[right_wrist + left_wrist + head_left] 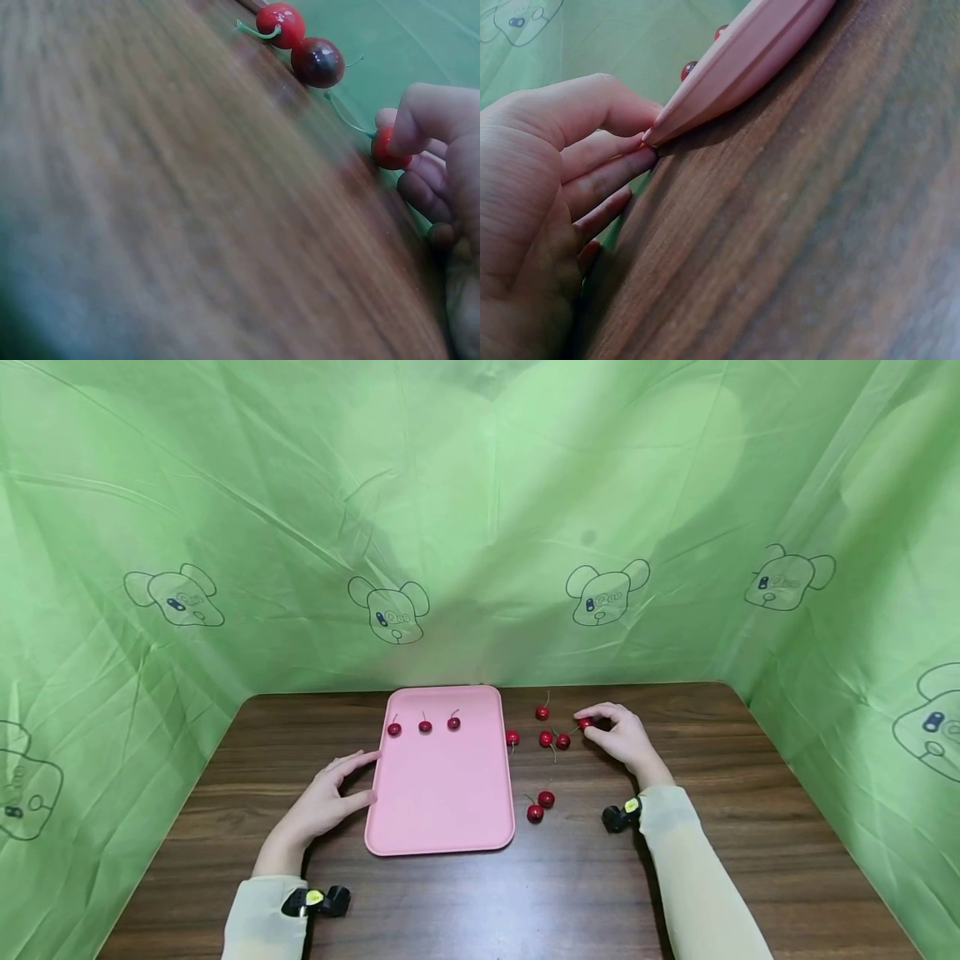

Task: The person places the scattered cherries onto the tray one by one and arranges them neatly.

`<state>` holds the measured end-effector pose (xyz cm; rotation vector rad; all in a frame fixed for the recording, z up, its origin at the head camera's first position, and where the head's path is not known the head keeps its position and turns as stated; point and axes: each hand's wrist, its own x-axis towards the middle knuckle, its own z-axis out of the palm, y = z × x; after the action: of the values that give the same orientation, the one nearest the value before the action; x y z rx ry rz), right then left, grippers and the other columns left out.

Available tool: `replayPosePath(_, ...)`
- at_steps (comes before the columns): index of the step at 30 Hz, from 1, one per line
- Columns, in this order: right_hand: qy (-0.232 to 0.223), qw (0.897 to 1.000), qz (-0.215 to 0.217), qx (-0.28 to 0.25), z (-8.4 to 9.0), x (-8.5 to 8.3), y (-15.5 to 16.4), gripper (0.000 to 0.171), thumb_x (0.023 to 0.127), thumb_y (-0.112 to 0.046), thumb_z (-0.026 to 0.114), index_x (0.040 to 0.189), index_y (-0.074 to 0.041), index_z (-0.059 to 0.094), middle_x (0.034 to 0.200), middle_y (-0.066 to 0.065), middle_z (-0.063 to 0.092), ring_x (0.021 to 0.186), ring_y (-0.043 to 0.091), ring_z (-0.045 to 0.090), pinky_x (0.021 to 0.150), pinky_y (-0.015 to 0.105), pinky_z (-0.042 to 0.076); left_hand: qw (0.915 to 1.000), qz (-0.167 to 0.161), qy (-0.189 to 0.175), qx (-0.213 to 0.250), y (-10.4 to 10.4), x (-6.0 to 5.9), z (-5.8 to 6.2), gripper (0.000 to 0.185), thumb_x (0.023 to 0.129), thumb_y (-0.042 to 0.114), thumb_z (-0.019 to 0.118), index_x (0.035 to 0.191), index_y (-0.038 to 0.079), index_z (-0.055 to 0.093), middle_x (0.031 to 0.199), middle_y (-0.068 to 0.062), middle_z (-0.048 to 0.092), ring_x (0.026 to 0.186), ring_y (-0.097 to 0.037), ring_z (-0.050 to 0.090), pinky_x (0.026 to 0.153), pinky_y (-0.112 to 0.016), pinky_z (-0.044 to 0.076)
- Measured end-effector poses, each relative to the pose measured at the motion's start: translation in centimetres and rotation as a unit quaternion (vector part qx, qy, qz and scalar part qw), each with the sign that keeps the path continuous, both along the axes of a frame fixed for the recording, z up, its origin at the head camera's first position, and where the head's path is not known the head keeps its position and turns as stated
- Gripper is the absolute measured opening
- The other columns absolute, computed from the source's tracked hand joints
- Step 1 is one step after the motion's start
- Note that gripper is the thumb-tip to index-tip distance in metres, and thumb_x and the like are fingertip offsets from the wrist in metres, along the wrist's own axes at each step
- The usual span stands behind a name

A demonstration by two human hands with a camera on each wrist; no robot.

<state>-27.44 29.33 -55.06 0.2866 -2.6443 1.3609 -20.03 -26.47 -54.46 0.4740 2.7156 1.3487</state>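
Note:
A pink tray [442,785] lies on the table, with 3 dark red cherries, one of them a stemmed cherry [425,727], in a row near its far end. My left hand [326,797] touches the tray's left edge, thumb and fingers spread along the rim. Right of the tray, my right hand [621,739] pinches a red cherry [388,148] between thumb and fingers, low at the tabletop. Its green stem points away from the fingers. Close by are two other cherries, a bright red cherry [280,25] and a darker cherry [318,63].
Several more cherries lie right of the tray: a cherry [542,712] at the back, a cherry [512,737] against the tray's edge, and a pair including a cherry [535,813] nearer the front. Green cloth [480,527] stands behind the brown wooden table [450,910].

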Motion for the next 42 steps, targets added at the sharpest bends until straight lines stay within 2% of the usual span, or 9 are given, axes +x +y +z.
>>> replayPosePath(4,-0.005,1.0,-0.007,-0.002,-0.03,0.07,-0.1,0.03,0.094,-0.002,0.08,0.121,-0.013,0.083,0.123,0.009,0.077,0.118,0.028,0.063,0.101,0.044,0.047,1.0,0.0,-0.007,0.0,-0.04,-0.03,-0.11,0.067,0.095,0.027,0.086,0.156,0.014,0.061,0.167,-0.028,0.044,0.156,-0.05,0.035,0.121,-0.074,0.028)
replayPosePath(9,0.003,0.999,-0.021,-0.027,-0.19,0.15,-0.22,0.027,0.092,-0.003,0.085,0.117,-0.011,0.082,0.118,0.011,0.076,0.107,0.026,0.067,0.09,0.027,0.05,1.0,0.0,-0.008,-0.001,-0.06,-0.11,-0.06,0.067,0.095,0.028,0.086,0.156,0.015,0.062,0.167,-0.027,0.045,0.156,-0.05,0.036,0.121,-0.073,0.029)
replayPosePath(12,0.01,0.999,-0.026,-0.035,-0.21,0.16,-0.25,0.025,0.091,-0.007,0.089,0.115,-0.009,0.082,0.115,0.011,0.076,0.103,0.026,0.068,0.085,0.021,0.05,1.0,-0.001,-0.005,-0.002,-0.12,-0.07,0.01,0.066,0.096,0.028,0.086,0.156,0.015,0.062,0.166,-0.028,0.045,0.156,-0.05,0.036,0.121,-0.074,0.029)
replayPosePath(21,0.012,0.999,-0.032,-0.029,-0.09,0.16,-0.26,0.03,0.088,-0.021,0.094,0.112,-0.01,0.081,0.11,0.011,0.075,0.1,0.024,0.066,0.084,0.022,0.049,1.0,-0.001,-0.003,-0.002,-0.04,-0.09,-0.02,0.067,0.096,0.028,0.086,0.156,0.014,0.061,0.167,-0.028,0.044,0.155,-0.051,0.036,0.12,-0.076,0.029)
replayPosePath(27,0.038,0.999,-0.02,-0.012,-0.01,0.4,-0.22,0.021,0.095,-0.013,0.083,0.116,-0.01,0.083,0.114,0.009,0.077,0.1,0.024,0.066,0.082,0.023,0.049,0.9999,0.0,-0.014,0.002,-0.09,-0.16,-0.08,0.068,0.095,0.028,0.086,0.157,0.016,0.061,0.168,-0.027,0.043,0.157,-0.05,0.033,0.122,-0.074,0.027)
replayPosePath(30,0.047,0.999,-0.012,0.005,0.0,0.39,-0.15,0.021,0.096,-0.009,0.08,0.116,-0.011,0.083,0.115,0.008,0.077,0.103,0.023,0.066,0.084,0.024,0.048,0.9999,0.0,-0.015,0.005,-0.11,-0.17,-0.1,0.068,0.095,0.027,0.086,0.158,0.016,0.061,0.169,-0.026,0.043,0.158,-0.05,0.032,0.122,-0.074,0.026)
replayPosePath(35,0.05,0.999,-0.007,0.017,-0.07,0.33,-0.06,0.022,0.093,-0.007,0.081,0.115,-0.011,0.084,0.114,0.007,0.078,0.105,0.024,0.066,0.088,0.027,0.047,0.9998,0.0,-0.016,0.007,-0.06,-0.11,-0.04,0.069,0.095,0.026,0.087,0.157,0.015,0.061,0.169,-0.026,0.043,0.157,-0.05,0.033,0.122,-0.074,0.026)
replayPosePath(42,0.044,0.999,-0.019,0.008,-0.25,0.25,-0.09,0.024,0.091,-0.006,0.084,0.114,-0.01,0.082,0.111,0.009,0.077,0.103,0.027,0.068,0.088,0.028,0.05,0.9999,-0.003,-0.009,0.007,-0.04,0.0,0.16,0.067,0.096,0.025,0.086,0.157,0.014,0.061,0.168,-0.027,0.044,0.157,-0.05,0.034,0.121,-0.074,0.027)
